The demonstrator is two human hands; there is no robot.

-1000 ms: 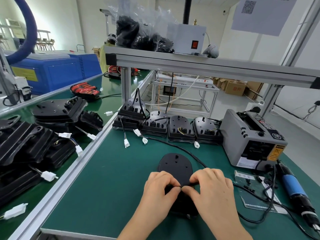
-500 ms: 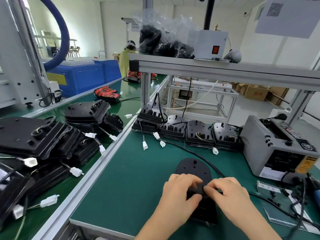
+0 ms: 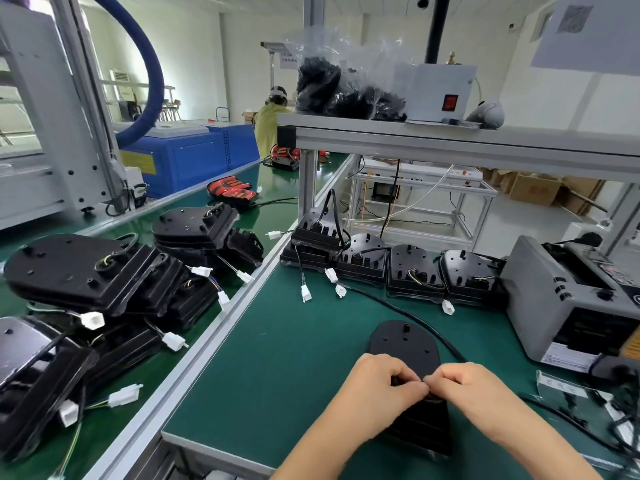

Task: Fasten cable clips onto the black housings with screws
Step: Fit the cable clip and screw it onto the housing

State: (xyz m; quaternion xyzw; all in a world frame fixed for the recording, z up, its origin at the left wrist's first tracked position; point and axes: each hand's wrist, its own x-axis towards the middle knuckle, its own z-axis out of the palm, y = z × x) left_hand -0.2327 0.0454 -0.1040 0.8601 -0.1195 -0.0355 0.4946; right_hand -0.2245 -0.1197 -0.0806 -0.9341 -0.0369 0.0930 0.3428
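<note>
A clear plastic bag (image 3: pixel 349 67) is sitting on the overhead shelf (image 3: pixel 450 142) and is holding a heap of small black parts. Far off to the right, cardboard boxes (image 3: pixel 533 188) are standing on the floor; what is in them is not showing.

Both forearms are reaching in from the near edge and converging over the green tabletop (image 3: pixel 277 358). The left hand (image 3: pixel 381 388) and the right hand (image 3: pixel 465 386) are lying knuckles up with fingers curled, their fingertips meeting in the middle. Together they are pinching a small black piece (image 3: pixel 396 380); it is too hidden to tell what it is.

The black housing (image 3: pixel 403 344) is lying flat on the tabletop directly under the hands, its rounded end poking out on the far side of the knuckles and its near end showing between the wrists.

A row of housings (image 3: pixel 415 271) with white connectors is lining the far edge of the tabletop, a grey machine (image 3: pixel 554 306) is standing to the right, and stacked housings (image 3: pixel 86 271) are crowding the left.
</note>
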